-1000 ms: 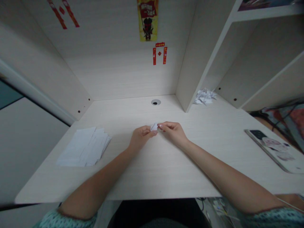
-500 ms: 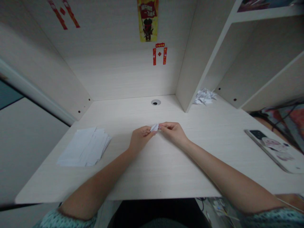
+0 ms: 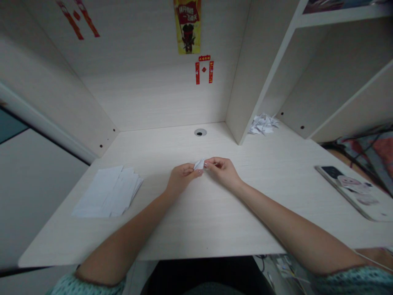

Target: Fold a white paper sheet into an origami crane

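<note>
A small folded piece of white paper point(image 3: 199, 164) is held between my two hands, over the middle of the desk. From the left, my left hand point(image 3: 183, 176) pinches it between thumb and fingers. The fingertips of my right hand point(image 3: 223, 170) close on the paper's right edge. Its exact folds are too small to make out. Left of my hands lies a fanned stack of white paper sheets point(image 3: 104, 190). A heap of small folded white papers point(image 3: 263, 124) sits at the back right, partly behind an upright panel.
A phone in a printed case point(image 3: 353, 190) lies at the right of the desk point(image 3: 215, 229). The upright panel point(image 3: 260, 69) divides the back of the desk. A round cable hole point(image 3: 200, 132) is near the back wall, which bears red stickers point(image 3: 204, 69).
The paper piece has turned slightly between my fingertips. Both hands stay almost in place, and the view has shifted a little.
</note>
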The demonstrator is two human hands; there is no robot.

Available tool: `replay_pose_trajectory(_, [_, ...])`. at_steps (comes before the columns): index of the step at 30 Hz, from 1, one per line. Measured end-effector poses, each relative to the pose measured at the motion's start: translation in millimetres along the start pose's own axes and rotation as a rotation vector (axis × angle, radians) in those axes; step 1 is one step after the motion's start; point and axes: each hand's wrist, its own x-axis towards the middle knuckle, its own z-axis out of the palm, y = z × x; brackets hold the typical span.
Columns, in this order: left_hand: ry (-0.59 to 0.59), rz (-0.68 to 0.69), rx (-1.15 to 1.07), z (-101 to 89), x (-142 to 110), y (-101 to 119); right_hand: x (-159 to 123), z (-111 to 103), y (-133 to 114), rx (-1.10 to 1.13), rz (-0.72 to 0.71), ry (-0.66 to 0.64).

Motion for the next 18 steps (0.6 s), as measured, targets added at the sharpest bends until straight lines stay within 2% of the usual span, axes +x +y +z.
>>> replay_pose_trajectory(8, [-0.017,-0.023,-0.043,0.5,0.5,1.0,-0.8,-0.9,-4.5,-0.053,-0.012,0.036])
replay_pose_trajectory(14, [-0.034,-0.026,-0.107,0.5,3.3,-2.8,0.5,-1.9,-2.3,0.07,0.025,0.011])
replay_pose_trajectory(18, [-0.026,-0.049,-0.155,2.0,3.0,-0.7,1.4,-3.2,-2.1,0.167,0.042,-0.051])
